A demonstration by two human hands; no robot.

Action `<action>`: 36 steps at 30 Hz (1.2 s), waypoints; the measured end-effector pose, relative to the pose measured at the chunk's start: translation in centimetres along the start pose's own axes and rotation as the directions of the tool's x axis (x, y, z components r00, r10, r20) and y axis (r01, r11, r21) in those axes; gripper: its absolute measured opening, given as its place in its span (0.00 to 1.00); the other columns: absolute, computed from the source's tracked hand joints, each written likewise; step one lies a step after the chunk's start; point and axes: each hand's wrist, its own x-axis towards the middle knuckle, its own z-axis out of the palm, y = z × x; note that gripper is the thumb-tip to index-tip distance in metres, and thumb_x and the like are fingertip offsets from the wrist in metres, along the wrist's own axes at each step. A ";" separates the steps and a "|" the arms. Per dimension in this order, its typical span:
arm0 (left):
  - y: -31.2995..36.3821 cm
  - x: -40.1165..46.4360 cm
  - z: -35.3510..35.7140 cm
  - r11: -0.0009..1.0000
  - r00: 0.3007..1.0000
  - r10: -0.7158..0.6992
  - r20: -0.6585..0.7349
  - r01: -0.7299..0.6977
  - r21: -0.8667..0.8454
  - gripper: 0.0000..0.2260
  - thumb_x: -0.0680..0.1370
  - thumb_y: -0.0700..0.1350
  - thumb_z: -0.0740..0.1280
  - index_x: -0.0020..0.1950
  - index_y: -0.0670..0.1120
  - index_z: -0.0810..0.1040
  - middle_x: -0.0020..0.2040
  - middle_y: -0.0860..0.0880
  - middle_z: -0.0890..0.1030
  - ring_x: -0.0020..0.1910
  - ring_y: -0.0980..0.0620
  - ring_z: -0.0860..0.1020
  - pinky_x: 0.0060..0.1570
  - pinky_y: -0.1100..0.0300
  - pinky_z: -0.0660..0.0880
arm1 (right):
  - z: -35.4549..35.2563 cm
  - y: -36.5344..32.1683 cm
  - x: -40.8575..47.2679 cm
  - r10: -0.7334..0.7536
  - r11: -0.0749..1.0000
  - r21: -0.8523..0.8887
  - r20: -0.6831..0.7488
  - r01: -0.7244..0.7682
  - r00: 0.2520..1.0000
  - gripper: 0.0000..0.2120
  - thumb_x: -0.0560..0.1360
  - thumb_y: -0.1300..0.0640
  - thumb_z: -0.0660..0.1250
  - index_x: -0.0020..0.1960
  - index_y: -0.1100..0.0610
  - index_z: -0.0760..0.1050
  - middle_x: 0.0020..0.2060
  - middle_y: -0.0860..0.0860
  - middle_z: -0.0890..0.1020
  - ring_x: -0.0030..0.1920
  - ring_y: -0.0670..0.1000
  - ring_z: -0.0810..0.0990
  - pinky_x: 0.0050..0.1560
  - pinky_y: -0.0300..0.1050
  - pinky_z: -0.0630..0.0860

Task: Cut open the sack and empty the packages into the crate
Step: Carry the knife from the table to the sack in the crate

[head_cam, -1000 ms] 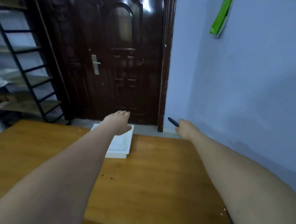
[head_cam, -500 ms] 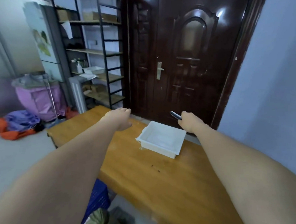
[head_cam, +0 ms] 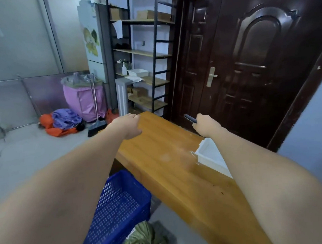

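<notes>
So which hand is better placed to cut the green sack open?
Right. The right hand already holds the dark cutter; the left hand is empty. The sack lies on the floor beside the blue crate, below both hands.

Lighting: you work in soft, even, cool-tinted indoor light; its source is out of view. Glare: bright highlights sit on the glossy dark door (head_cam: 246, 61), and a pale sheen lies on the wooden table (head_cam: 167, 155). Shadows: faint and diffuse. Distortion: your wide lens bends the shelf rack (head_cam: 153, 53) and door frame, and swells both forearms at the lower corners. Focus: slight softness overall; forearms nearest you look smeared.
</notes>
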 end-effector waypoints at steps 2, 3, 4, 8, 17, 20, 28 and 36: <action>-3.5 0.8 0.5 1.000 1.000 0.001 0.008 -0.001 -0.004 0.30 0.79 0.55 0.58 0.77 0.45 0.53 0.77 0.46 0.59 0.76 0.46 0.58 0.70 0.46 0.65 | 1.3 -3.2 1.1 0.013 1.000 0.013 0.011 -0.013 1.000 0.14 0.80 0.55 0.55 0.59 0.63 0.68 0.55 0.60 0.77 0.45 0.58 0.75 0.43 0.49 0.72; -5.3 1.3 0.9 1.000 1.000 0.000 0.011 0.000 -0.006 0.30 0.79 0.55 0.58 0.77 0.44 0.53 0.77 0.46 0.59 0.76 0.46 0.58 0.70 0.46 0.65 | 2.1 -4.6 1.7 0.017 1.000 0.016 0.017 -0.017 1.000 0.14 0.80 0.54 0.55 0.59 0.63 0.68 0.55 0.60 0.77 0.45 0.58 0.75 0.44 0.49 0.72; -6.9 1.8 1.2 1.000 1.000 0.000 0.016 0.001 -0.011 0.30 0.79 0.55 0.58 0.77 0.44 0.53 0.77 0.46 0.59 0.76 0.46 0.58 0.71 0.46 0.64 | 2.8 -6.0 2.3 0.023 1.000 0.020 0.020 -0.023 1.000 0.14 0.80 0.54 0.55 0.59 0.63 0.68 0.56 0.60 0.77 0.46 0.59 0.75 0.45 0.49 0.72; -11.7 4.1 3.6 0.999 0.999 0.003 0.052 -0.001 -0.048 0.30 0.79 0.55 0.58 0.77 0.44 0.53 0.77 0.45 0.59 0.75 0.45 0.59 0.70 0.46 0.65 | 6.2 -10.3 3.8 0.051 0.999 0.015 0.027 -0.052 0.998 0.15 0.80 0.53 0.55 0.59 0.64 0.68 0.56 0.61 0.77 0.49 0.61 0.77 0.44 0.48 0.70; -12.6 7.5 14.4 0.988 0.958 0.102 0.267 -0.068 -0.136 0.29 0.80 0.54 0.57 0.76 0.44 0.55 0.76 0.44 0.61 0.74 0.44 0.61 0.71 0.48 0.63 | 16.4 -11.4 4.0 0.130 0.991 0.019 0.193 -0.136 0.973 0.10 0.80 0.52 0.56 0.46 0.57 0.68 0.32 0.50 0.71 0.31 0.51 0.71 0.29 0.43 0.64; -12.2 7.7 19.2 0.986 0.932 0.126 0.340 -0.080 -0.146 0.28 0.79 0.54 0.57 0.75 0.43 0.57 0.75 0.44 0.62 0.73 0.44 0.62 0.70 0.47 0.65 | 21.6 -10.7 3.4 0.126 0.976 0.131 0.310 -0.173 0.942 0.11 0.79 0.53 0.56 0.42 0.58 0.68 0.30 0.51 0.69 0.29 0.51 0.67 0.29 0.43 0.60; -8.8 8.5 34.2 0.985 0.811 0.153 0.565 -0.078 -0.154 0.30 0.80 0.54 0.57 0.77 0.43 0.52 0.78 0.45 0.57 0.76 0.45 0.58 0.72 0.46 0.62 | 38.0 -6.5 2.1 0.155 0.932 0.181 0.585 -0.315 0.796 0.12 0.81 0.58 0.52 0.40 0.56 0.66 0.30 0.51 0.67 0.29 0.49 0.65 0.28 0.43 0.59; -2.4 6.8 48.0 0.974 0.691 0.191 0.697 -0.046 -0.221 0.25 0.79 0.54 0.58 0.72 0.42 0.61 0.72 0.43 0.66 0.69 0.42 0.66 0.64 0.46 0.68 | 51.4 0.4 -1.8 0.198 0.908 0.099 0.757 -0.408 0.623 0.18 0.83 0.52 0.51 0.37 0.58 0.65 0.32 0.52 0.67 0.32 0.51 0.67 0.32 0.43 0.62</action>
